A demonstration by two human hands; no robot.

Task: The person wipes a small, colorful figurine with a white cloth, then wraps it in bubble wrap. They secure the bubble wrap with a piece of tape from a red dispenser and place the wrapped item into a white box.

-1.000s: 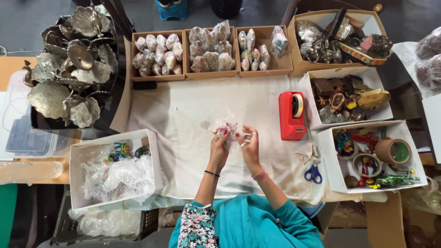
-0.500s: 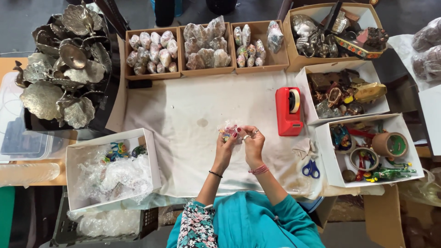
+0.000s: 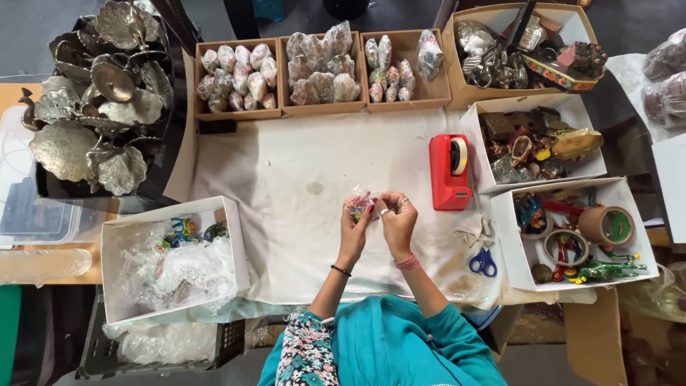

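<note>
Both hands meet over the middle of the table (image 3: 300, 214). The left hand (image 3: 355, 227) and right hand (image 3: 397, 221) each pinch a small colourful trinket (image 3: 359, 205) in clear wrap, raised off the cloth so fingers can fold the wrap around it; a tape dispenser (image 3: 449, 171) sits just right.

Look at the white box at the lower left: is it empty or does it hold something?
It holds something. The open white box contains crumpled clear wrap and small colourful figures near its far edge.
</note>
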